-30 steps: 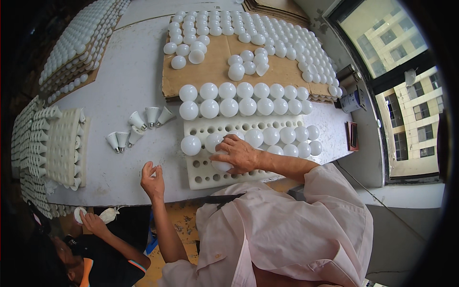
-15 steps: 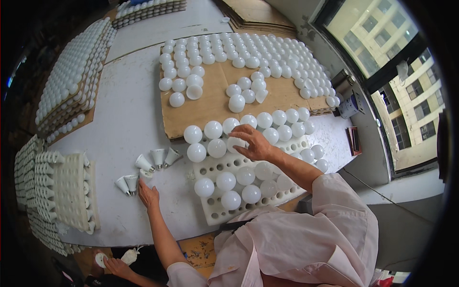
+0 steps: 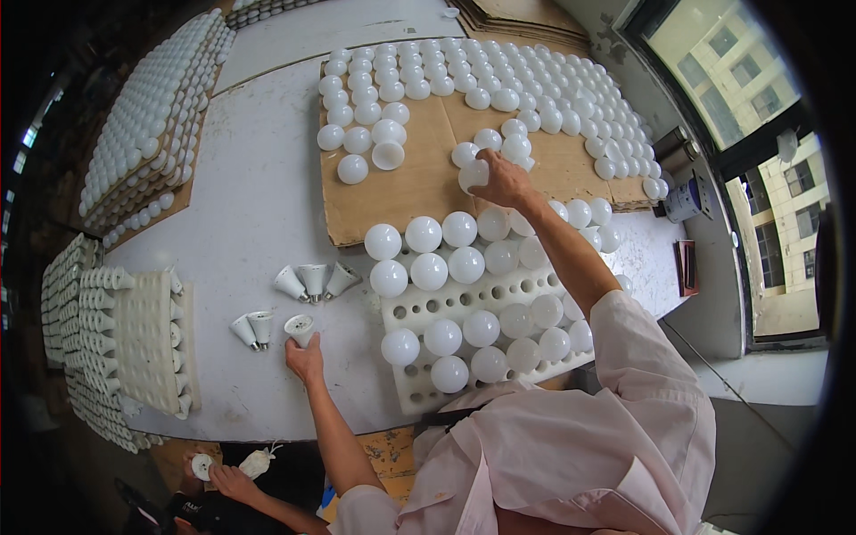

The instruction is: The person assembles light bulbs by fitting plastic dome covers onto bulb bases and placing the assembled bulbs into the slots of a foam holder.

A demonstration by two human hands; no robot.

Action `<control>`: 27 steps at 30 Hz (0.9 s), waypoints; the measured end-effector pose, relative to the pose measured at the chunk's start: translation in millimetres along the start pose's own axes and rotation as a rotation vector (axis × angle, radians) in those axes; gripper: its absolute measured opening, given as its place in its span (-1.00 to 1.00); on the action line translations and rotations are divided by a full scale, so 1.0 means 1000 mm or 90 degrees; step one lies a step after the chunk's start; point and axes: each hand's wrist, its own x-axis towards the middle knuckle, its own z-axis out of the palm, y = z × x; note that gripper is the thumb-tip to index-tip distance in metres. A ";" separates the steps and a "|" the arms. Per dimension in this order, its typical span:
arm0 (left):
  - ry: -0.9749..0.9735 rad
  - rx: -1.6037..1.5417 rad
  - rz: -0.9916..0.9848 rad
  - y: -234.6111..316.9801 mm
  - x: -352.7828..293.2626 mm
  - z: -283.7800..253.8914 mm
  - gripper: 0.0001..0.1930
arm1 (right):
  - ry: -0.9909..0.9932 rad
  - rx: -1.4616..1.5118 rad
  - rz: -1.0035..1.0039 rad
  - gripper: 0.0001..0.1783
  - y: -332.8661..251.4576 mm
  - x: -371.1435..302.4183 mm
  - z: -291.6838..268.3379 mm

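My left hand (image 3: 305,358) grips a white bulb base (image 3: 300,326) just above the table, its round open end facing up. Several more bulb bases (image 3: 312,280) lie loose nearby on the white table. Over the brown cardboard sheet, my right hand (image 3: 505,180) has its fingers around a white bulb cover (image 3: 473,178), beside a small cluster of other covers (image 3: 488,139). In front of me, a white foam tray (image 3: 437,298) with round holes carries rows of globe-topped bulbs (image 3: 442,336). My right forearm hides some of them.
Many white covers stand in rows on the cardboard sheet (image 3: 428,192). Stacked layers of covers (image 3: 143,116) rise at the far left, and trays of bulb bases (image 3: 134,343) at the near left. Another person's hands (image 3: 234,481) hold a white part at the lower left. A window is on the right.
My right hand has moved from the foam tray's back rows out to the cover cluster and closed on a cover. My left hand has lifted a bulb base away from the loose group.
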 end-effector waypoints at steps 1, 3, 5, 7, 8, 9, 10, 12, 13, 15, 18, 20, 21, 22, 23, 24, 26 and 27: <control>0.004 0.001 0.002 -0.010 -0.009 0.000 -0.63 | 0.060 0.117 -0.013 -0.20 0.009 0.000 0.001; -0.064 -0.484 -0.102 -0.036 -0.036 0.002 -0.61 | 0.170 0.268 -0.011 -0.18 0.019 -0.003 0.009; -0.091 -0.629 -0.112 -0.031 -0.072 0.003 -0.58 | 0.121 0.222 0.030 -0.17 0.018 -0.008 0.008; -0.114 -0.774 -0.119 -0.016 -0.104 -0.003 -0.55 | 0.103 0.167 0.023 -0.16 0.020 -0.008 0.015; -0.159 -0.810 -0.129 -0.007 -0.116 -0.004 -0.53 | 0.116 0.166 0.024 -0.16 0.028 -0.007 0.019; -0.193 -0.845 -0.142 -0.002 -0.127 -0.008 -0.50 | 0.109 0.183 0.016 -0.15 0.024 -0.008 0.020; -0.189 -0.851 -0.135 0.003 -0.136 -0.012 -0.50 | 0.102 0.200 0.009 -0.15 0.023 -0.008 0.018; -0.257 -0.852 -0.071 0.013 -0.155 -0.023 -0.50 | 0.175 0.180 -0.032 -0.17 0.014 -0.019 0.008; -0.257 -0.833 -0.055 0.023 -0.165 -0.031 -0.47 | 0.139 0.369 0.002 -0.19 0.003 -0.034 -0.010; -0.317 -0.801 0.007 0.033 -0.180 -0.044 -0.48 | 0.095 0.553 0.034 -0.20 -0.010 -0.062 -0.028; -0.401 -0.757 0.076 0.065 -0.210 -0.065 -0.57 | -0.172 0.927 -0.167 -0.15 -0.024 -0.120 -0.015; -0.512 -0.655 0.193 0.081 -0.221 -0.068 -0.48 | -0.263 0.914 -0.259 -0.12 -0.051 -0.165 -0.011; -0.509 -0.655 0.184 0.087 -0.226 -0.067 -0.48 | -0.311 0.925 -0.276 -0.12 -0.058 -0.183 -0.006; -0.536 -0.647 0.212 0.094 -0.228 -0.064 -0.46 | -0.358 0.936 -0.295 -0.12 -0.063 -0.197 0.000; -0.564 -0.638 0.241 0.098 -0.231 -0.063 -0.44 | -0.367 0.942 -0.336 -0.13 -0.064 -0.205 0.017; -0.566 -0.639 0.239 0.104 -0.235 -0.063 -0.44 | -0.367 0.941 -0.333 -0.13 -0.068 -0.217 0.020; -0.602 -0.661 0.199 0.114 -0.242 -0.065 -0.43 | -0.407 1.037 -0.309 -0.14 -0.077 -0.238 0.020; -0.602 -0.660 0.200 0.114 -0.244 -0.064 -0.43 | -0.426 1.059 -0.300 -0.14 -0.080 -0.246 0.020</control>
